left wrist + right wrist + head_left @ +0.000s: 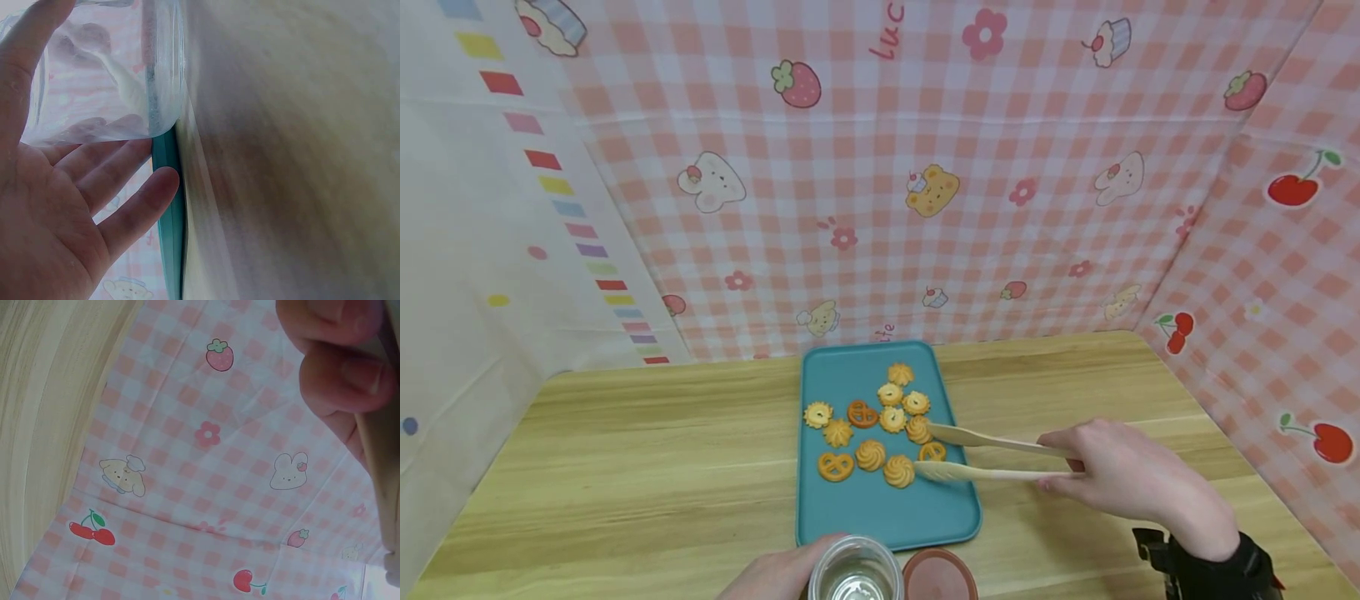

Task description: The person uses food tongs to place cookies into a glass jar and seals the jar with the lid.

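At left, the left hand (781, 573) is grasping a clear jar (856, 565), which is near the front edge of a blue tray (865, 517). On this tray lie cookies (870, 455) and pretzels (836, 467). Then, a reddish-brown lid (940, 575) is just beside the jar. Further right, the right hand (1123, 467) is pinching pale tongs (1000, 475), their tips spread, close to two swirled cookies.

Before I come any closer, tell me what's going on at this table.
A person's right hand holds pale tongs, spread apart, tips beside two swirled cookies on a teal tray. More cookies and pretzels lie there. The left hand grips an open clear jar by the tray's near edge, next to what looks like a reddish-brown lid.
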`<state>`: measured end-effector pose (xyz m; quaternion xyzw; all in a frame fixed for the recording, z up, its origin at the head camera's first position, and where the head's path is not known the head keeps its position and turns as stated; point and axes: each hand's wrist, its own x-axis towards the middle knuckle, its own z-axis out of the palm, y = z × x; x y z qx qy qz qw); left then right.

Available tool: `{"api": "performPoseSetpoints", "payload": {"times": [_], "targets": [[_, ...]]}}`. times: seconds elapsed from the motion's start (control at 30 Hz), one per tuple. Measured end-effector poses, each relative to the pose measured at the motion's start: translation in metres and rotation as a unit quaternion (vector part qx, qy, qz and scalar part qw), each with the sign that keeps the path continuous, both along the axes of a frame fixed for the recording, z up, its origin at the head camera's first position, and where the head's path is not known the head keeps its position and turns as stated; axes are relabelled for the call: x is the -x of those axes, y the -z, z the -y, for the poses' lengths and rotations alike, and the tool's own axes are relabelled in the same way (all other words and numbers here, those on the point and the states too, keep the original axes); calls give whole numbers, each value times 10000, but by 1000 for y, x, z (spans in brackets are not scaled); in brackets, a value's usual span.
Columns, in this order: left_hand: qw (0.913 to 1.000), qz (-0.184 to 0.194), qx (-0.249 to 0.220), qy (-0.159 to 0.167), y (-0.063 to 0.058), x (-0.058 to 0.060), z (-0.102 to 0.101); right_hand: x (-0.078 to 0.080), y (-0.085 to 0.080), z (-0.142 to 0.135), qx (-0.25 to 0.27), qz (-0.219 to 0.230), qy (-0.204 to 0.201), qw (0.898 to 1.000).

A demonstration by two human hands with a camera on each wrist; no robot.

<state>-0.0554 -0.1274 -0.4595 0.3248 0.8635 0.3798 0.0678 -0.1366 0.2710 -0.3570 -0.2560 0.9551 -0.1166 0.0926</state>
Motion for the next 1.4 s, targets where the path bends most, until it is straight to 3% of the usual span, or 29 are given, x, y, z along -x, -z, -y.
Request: {"api": "performPoseSetpoints", "payload": {"times": [0.3,0.73,1.4], "targets": [[10000,13,-72,14,0,0,-1,0,-1,1,-2,46,-3,10000],[10000,31,-36,32,0,1,-1,0,0,0,-50,-428,-294,9986],[10000,-40,-71,39,1,0,0,-8,-10,2,191,-615,-336,9974]]}}
